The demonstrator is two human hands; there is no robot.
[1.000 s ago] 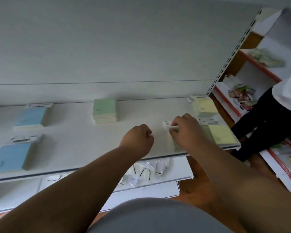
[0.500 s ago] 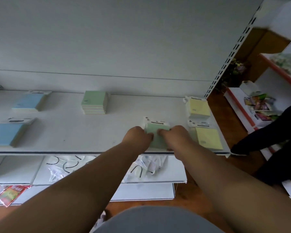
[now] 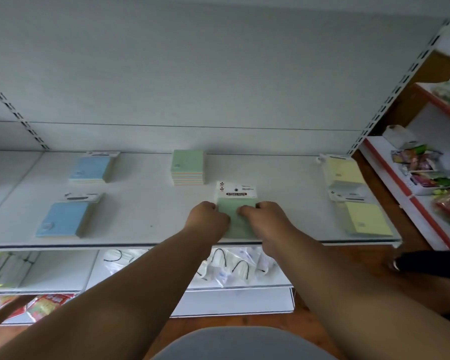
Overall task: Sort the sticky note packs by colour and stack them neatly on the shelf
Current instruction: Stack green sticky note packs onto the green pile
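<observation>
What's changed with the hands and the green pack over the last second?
The left hand, off the pack a second ago, has joined the right hand on the green sticky note pack, which now lies squarer near the shelf front edge. The green stack behind, blue packs and yellow packs stayed put.

1 head-worn view, looking forward and down, close over the shelf (image 3: 146, 216)

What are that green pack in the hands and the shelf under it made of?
The green pack looks like stacked matte paper sheets under a printed white card header, possibly film-wrapped. The shelf looks like white painted sheet metal, judging by its thin edge and slotted uprights; the material is not certain.
</observation>
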